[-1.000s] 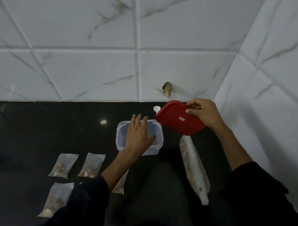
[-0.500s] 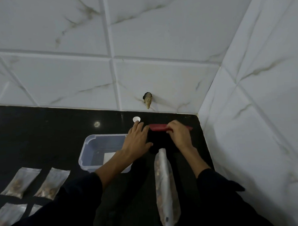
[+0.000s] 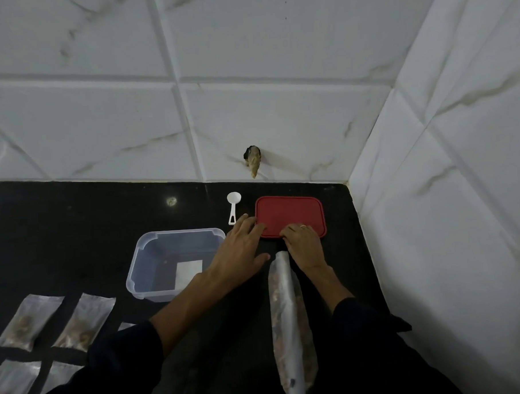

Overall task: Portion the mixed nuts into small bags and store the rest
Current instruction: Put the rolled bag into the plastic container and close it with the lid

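Red lid [image 3: 290, 215] flat on black counter [image 3: 75, 234], no readable writing, left hand [image 3: 240, 254] spread at lid's left edge, right hand [image 3: 304, 245] fingers curled on lid's near edge, clear container [image 3: 172, 263] left of lid

Red lid [image 3: 289, 215] set against a black counter [image 3: 75, 228], with white veined wall tiles [image 3: 100, 123] above

The lid is seen in a flat, solid red, the counter in glossy black with one small pale point of reflected light. The tiles are white, streaked with thin grey-brown veins in a marble pattern. The storage box [image 3: 142, 261] is shown clear with a bluish tint, a white rectangle visible at its base. The scoop [image 3: 233, 205] is white. The small bags [image 3: 85, 320] and the long bag [image 3: 288, 323] are shown translucent and milky, brown and tan contents mottling them. Dark sleeves [image 3: 122, 351] are worn, near black. A stain on the wall [image 3: 252, 160] is rendered black and tan
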Available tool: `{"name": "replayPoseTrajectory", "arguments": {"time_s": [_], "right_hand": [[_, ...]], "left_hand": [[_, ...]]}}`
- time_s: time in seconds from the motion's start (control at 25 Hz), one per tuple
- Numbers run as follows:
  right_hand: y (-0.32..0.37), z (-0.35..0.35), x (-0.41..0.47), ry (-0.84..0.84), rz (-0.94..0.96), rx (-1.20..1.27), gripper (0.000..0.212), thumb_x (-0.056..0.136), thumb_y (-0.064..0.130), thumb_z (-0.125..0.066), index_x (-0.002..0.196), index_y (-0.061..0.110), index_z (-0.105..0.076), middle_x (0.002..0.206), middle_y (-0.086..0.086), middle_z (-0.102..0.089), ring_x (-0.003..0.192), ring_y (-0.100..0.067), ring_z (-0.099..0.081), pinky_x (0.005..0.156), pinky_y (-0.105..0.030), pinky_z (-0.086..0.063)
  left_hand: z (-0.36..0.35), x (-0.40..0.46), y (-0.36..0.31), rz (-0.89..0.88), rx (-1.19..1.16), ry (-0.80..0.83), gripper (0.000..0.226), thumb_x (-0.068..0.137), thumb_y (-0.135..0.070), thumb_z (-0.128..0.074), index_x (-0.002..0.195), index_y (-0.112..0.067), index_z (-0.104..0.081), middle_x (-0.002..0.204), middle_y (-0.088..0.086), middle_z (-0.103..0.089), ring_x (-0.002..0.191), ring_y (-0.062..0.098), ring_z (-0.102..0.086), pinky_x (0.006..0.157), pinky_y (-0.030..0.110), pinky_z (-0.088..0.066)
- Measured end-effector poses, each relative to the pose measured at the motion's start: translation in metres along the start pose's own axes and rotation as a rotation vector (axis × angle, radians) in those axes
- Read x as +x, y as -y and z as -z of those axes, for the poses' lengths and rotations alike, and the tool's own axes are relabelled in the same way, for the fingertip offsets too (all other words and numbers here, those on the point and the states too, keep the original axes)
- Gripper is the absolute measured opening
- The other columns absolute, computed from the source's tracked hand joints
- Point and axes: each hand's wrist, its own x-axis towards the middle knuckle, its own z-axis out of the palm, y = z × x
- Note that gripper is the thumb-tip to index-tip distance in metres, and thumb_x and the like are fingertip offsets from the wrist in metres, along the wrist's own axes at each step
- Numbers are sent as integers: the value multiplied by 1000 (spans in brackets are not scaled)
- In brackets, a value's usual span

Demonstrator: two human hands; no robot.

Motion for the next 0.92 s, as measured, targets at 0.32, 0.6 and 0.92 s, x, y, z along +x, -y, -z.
{"name": "replayPoseTrajectory", "arguments": {"time_s": [0.32, 0.6, 0.92], "right_hand": [[29, 36, -68, -151, -402, 270, 23, 86, -3, -55, 96, 11, -71, 102, 0, -65, 91, -12, -60, 77, -21, -47], [98, 77, -159, -146, -721, 506, 16, 88, 5, -56, 88, 16, -67, 86, 5, -64, 82, -9, -62, 70, -16, -47], [163, 93, -227, -216, -1138, 684, 18, 92, 9, -54, 102, 12, -68, 88, -4, -67, 74, -12, -62, 67, -25, -54]], "left_hand": [[-5, -41, 2, -54, -75, 34, 61, 89, -31, -63, 143, -18, -37, 152, 2, -28, 144, 17, -18, 116, 35, -23], [-10, -71, -3, -287, -239, 5, 38, 89, -16, -61, 126, -10, -57, 135, 5, -50, 128, 16, -43, 100, 14, -25], [-31, -50, -3, -290, -281, 242, 44, 89, -15, -63, 132, -10, -52, 137, 11, -50, 126, 24, -47, 102, 31, -38]]}}
